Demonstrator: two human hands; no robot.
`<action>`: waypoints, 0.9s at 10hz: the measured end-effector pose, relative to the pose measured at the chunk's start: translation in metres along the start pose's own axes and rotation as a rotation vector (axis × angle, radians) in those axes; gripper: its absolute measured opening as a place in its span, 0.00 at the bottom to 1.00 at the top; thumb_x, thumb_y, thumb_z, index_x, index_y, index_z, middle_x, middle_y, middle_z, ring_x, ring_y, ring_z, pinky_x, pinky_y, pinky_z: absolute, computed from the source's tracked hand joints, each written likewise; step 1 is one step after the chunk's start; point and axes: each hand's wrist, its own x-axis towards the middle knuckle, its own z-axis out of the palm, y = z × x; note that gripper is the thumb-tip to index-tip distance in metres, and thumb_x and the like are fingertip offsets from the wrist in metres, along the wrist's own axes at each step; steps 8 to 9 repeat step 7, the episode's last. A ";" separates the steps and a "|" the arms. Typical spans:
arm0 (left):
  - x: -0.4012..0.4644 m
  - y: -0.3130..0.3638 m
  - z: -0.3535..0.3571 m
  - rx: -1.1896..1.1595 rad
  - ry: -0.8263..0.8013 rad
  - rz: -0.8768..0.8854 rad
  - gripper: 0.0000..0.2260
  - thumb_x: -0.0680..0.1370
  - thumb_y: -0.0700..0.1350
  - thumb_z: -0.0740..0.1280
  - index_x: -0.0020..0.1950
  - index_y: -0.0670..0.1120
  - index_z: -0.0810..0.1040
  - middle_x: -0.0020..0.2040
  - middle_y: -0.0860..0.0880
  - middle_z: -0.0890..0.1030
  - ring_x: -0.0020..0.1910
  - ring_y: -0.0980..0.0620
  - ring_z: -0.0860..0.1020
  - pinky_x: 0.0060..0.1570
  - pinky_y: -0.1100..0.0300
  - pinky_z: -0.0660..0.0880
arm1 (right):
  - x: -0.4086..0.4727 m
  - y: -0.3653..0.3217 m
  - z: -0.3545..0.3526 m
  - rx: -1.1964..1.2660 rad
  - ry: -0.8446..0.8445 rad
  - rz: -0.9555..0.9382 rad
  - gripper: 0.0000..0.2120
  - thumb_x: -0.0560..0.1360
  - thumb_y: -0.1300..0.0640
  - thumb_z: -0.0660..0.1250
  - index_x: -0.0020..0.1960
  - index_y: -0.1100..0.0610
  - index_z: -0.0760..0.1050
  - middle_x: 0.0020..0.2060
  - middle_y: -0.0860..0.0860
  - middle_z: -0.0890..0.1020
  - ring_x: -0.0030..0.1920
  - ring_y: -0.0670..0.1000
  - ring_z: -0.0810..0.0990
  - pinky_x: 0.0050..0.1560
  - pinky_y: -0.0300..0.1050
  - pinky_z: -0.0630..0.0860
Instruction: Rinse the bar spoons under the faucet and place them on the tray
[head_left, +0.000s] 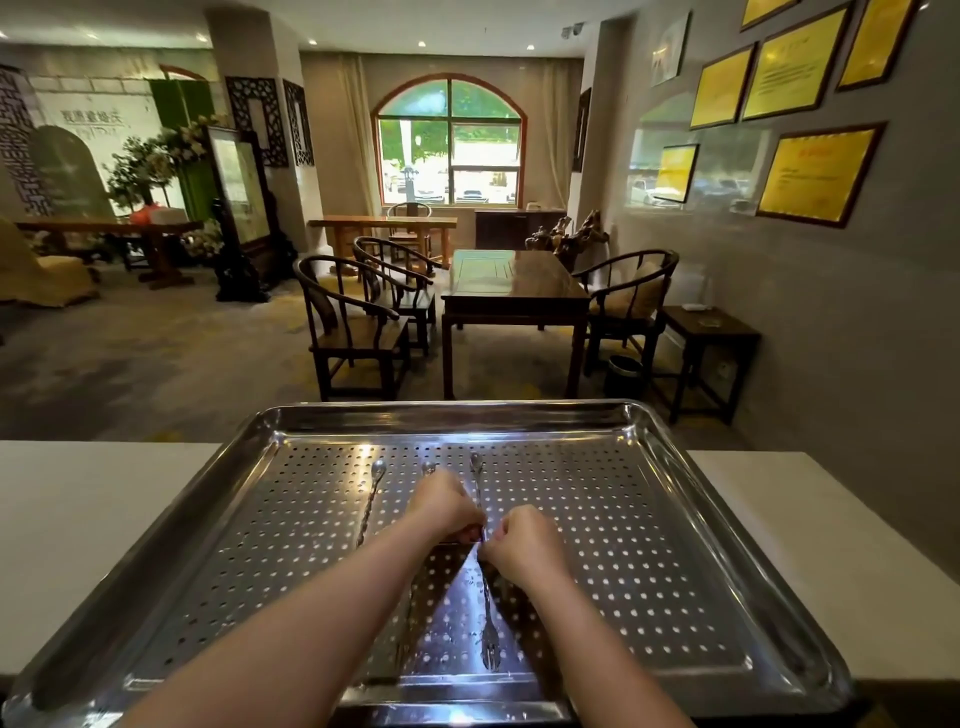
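Both hands meet at frame centre, low-mid, over the tray. Left hand (451, 506) is curled, fingers pressed together around the twisted mid-stem of a long silver metal bar spoon (476, 480); right hand (522, 543) is curled too, grip pinching the same stem just below the left, knuckles almost touching. That spoon runs nearly vertical in the picture: small bowl end toward the top centre, fork-tined end low, near the tray's near rim; can't tell if the stem rests on the metal or sits slightly lifted. A 2nd silver bar spoon (371, 496) lies flat on the tray just left of the left hand, bowl end toward the top, apart from the hand. A 3rd one (428, 467) shows only its top end above the left hand's knuckles, rest hidden under hand & forearm. All 3 lie roughly parallel. They're on a large rectangular stainless-steel tray w/ a perforated insert (675, 545), shiny, water drops visible on the lower centre part. Tray sits on a pale, off-white worktop (93, 519), filling most of the lower half of the frame, worktop bare at left & right edges. Beyond, upper half: room w/ dark wooden round-back chairs (353, 322), a dark wooden table (511, 291) at centre, arched window (449, 140) top centre, gold framed plaques (818, 174) on the wall upper right.
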 end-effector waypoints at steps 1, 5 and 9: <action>0.000 0.000 0.000 0.073 0.015 0.035 0.06 0.71 0.44 0.71 0.38 0.42 0.78 0.37 0.47 0.78 0.39 0.52 0.76 0.41 0.61 0.76 | -0.001 -0.001 0.002 0.006 0.003 0.011 0.18 0.69 0.59 0.68 0.26 0.53 0.62 0.25 0.49 0.69 0.29 0.51 0.69 0.24 0.39 0.61; -0.008 -0.003 0.003 0.184 0.077 0.132 0.08 0.71 0.45 0.71 0.35 0.45 0.75 0.35 0.49 0.78 0.44 0.49 0.81 0.46 0.57 0.79 | -0.003 -0.001 0.006 -0.089 0.017 -0.011 0.17 0.68 0.58 0.66 0.27 0.54 0.60 0.25 0.49 0.68 0.33 0.53 0.71 0.29 0.41 0.64; -0.013 -0.007 -0.015 0.138 0.111 0.140 0.12 0.76 0.50 0.64 0.37 0.45 0.78 0.37 0.47 0.80 0.40 0.49 0.81 0.38 0.58 0.75 | -0.012 -0.006 -0.006 -0.045 0.083 -0.022 0.19 0.70 0.47 0.67 0.27 0.53 0.64 0.27 0.48 0.72 0.32 0.52 0.72 0.28 0.42 0.65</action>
